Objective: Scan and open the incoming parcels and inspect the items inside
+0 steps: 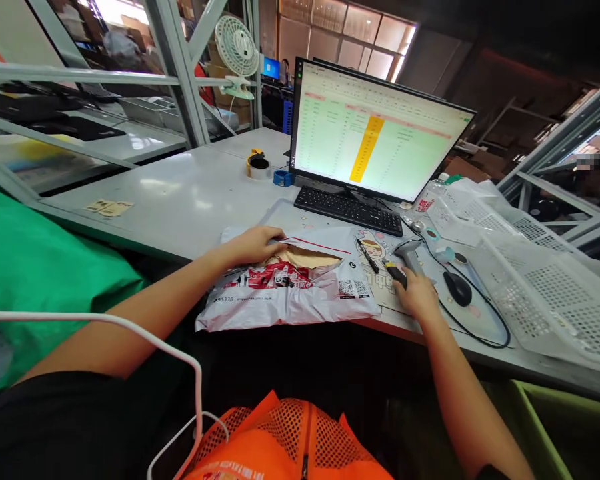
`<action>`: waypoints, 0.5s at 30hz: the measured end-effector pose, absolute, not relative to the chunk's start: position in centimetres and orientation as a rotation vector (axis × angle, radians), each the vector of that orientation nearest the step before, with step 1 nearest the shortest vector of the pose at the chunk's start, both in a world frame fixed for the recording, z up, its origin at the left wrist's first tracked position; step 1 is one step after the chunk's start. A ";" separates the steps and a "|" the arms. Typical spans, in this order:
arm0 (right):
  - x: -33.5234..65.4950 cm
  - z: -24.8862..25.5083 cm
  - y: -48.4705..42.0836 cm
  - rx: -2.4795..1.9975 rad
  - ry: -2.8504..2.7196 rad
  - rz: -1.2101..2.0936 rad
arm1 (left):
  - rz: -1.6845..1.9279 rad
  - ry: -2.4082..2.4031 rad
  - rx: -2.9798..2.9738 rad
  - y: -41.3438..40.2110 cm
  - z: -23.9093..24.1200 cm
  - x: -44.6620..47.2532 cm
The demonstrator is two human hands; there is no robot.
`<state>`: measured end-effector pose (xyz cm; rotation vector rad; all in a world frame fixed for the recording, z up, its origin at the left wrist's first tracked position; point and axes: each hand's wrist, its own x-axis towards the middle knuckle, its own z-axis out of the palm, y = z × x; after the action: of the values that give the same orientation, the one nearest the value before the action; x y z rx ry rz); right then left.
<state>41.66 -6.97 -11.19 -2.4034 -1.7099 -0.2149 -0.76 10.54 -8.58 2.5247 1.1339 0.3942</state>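
A white plastic mailer bag (290,293) with red print lies on the desk before me, its top torn open over a brown parcel (305,257). My left hand (253,245) rests on the bag's upper left edge, fingers curled at the opening. My right hand (416,293) lies on the desk to the right of the bag, closed around the black and yellow handle of a grey barcode scanner (407,257). A black pen (367,257) lies between the bag and the scanner.
A monitor (375,130) showing a spreadsheet stands behind a black keyboard (349,210). A black mouse (457,288) and white mesh baskets (545,293) sit to the right. Tape rolls (259,165) are at the back left, a green bag (35,273) to my left.
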 end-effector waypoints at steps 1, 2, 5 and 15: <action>42.7 -12.0 -7.3 -2.448 -1.725 -0.229 | 0.365 1.146 2.513 10.5 -8.4 -0.8; 43.2 -12.4 -7.6 -2.453 -1.723 -0.246 | 0.346 1.160 2.510 10.5 -8.3 -0.9; 42.4 -11.1 -8.0 -2.293 -1.677 -0.269 | 0.362 1.237 2.524 10.5 -8.9 -1.3; 19.8 -0.5 -2.0 -1.733 -2.618 0.034 | 0.739 1.139 2.209 8.8 -12.1 -1.1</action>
<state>19.83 -1.97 -0.47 -1.7330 -2.6175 0.0338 -1.09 8.75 -12.11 2.2092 1.1387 0.7394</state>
